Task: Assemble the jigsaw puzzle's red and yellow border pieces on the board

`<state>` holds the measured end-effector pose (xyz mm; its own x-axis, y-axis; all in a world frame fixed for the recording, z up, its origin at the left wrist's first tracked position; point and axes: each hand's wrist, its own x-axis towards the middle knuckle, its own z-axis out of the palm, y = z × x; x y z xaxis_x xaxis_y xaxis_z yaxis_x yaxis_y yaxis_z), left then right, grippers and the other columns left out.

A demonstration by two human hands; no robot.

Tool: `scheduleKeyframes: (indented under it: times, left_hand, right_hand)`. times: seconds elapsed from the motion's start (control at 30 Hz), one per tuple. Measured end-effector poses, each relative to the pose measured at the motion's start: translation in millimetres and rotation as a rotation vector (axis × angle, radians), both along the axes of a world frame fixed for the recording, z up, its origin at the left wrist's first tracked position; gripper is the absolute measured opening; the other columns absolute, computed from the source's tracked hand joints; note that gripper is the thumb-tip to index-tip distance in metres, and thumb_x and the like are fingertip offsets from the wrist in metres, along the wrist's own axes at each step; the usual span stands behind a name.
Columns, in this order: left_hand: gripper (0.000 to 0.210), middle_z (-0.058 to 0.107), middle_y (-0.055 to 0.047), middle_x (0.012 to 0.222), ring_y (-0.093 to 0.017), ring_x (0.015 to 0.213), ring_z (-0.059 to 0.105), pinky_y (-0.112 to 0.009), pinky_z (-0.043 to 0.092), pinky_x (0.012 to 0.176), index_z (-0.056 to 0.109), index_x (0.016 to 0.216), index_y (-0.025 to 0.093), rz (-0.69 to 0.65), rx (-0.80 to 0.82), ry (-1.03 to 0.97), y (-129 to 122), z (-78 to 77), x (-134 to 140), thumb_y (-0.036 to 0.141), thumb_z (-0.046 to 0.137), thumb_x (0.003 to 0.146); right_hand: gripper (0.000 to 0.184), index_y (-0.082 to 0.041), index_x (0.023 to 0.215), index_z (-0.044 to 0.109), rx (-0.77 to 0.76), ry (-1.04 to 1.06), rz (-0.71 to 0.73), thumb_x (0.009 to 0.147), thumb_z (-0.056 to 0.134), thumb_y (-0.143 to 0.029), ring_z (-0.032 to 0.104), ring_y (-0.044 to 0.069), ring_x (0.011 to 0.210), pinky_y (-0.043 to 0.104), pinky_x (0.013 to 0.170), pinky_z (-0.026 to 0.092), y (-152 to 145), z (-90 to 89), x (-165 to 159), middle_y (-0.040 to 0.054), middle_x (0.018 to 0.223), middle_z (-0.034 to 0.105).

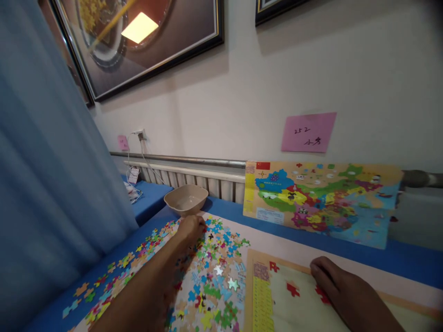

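My left hand point(191, 228) reaches over the far part of a heap of loose jigsaw pieces point(211, 290), its fingers curled down among them. A bit of red shows by the fingertips, but what they pinch, if anything, is hidden. My right hand point(334, 279) rests on the puzzle board point(294, 318), fingers loosely bent and slightly apart. Partly under it lies a red puzzle piece point(322, 295). Further left on the board are another red puzzle piece point(292, 289) and a red corner piece point(274, 266) at the frame's upper left.
A colourful map sheet point(318, 198) leans against the wall rail behind the board. An empty beige basin point(187, 199) stands at the back. More pieces point(126, 259) spread left over the blue tabletop point(110, 281). A blue curtain point(58, 161) hangs at the left.
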<state>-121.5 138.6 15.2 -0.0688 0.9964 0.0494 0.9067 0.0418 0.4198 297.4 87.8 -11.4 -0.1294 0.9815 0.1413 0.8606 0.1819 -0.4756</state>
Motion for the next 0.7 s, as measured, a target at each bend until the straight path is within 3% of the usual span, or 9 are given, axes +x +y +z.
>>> scheduleKeyframes:
  times: [0.17, 0.47, 0.7]
  left_hand:
    - [0.018, 0.077, -0.006, 0.106, -0.021, 0.101, 0.069, -0.042, 0.052, 0.096, 0.075, 0.103, 0.017, -0.045, -0.023, 0.054, 14, -0.5, -4, 0.017, 0.060, 0.094]
    - [0.041, 0.076, -0.005, 0.116, -0.024, 0.108, 0.067, -0.033, 0.050, 0.092, 0.077, 0.117, 0.028, -0.265, -0.072, 0.154, 12, 3.5, -9, 0.010, 0.058, 0.085]
    - [0.012, 0.074, -0.006, 0.104, -0.022, 0.103, 0.066, -0.043, 0.052, 0.096, 0.073, 0.097, 0.016, -0.249, -0.083, 0.097, 20, -1.0, -16, 0.016, 0.068, 0.087]
  right_hand:
    - [0.039, -0.029, 0.089, 0.060, -0.003, -0.001, -0.001, 0.087, 0.032, -0.056, 0.070, 0.027, 0.079, 0.036, 0.070, 0.047, 1, -0.8, -1, 0.0056, 0.089, 0.075]
    - [0.040, -0.028, 0.089, 0.060, -0.009, -0.019, -0.009, 0.087, 0.032, -0.056, 0.070, 0.027, 0.080, 0.036, 0.072, 0.047, -1, 0.7, -2, 0.0054, 0.089, 0.075]
    - [0.037, -0.028, 0.089, 0.061, 0.016, 0.000, 0.018, 0.090, 0.034, -0.053, 0.070, 0.026, 0.076, 0.034, 0.068, 0.045, 1, -2.0, -1, 0.0058, 0.085, 0.075]
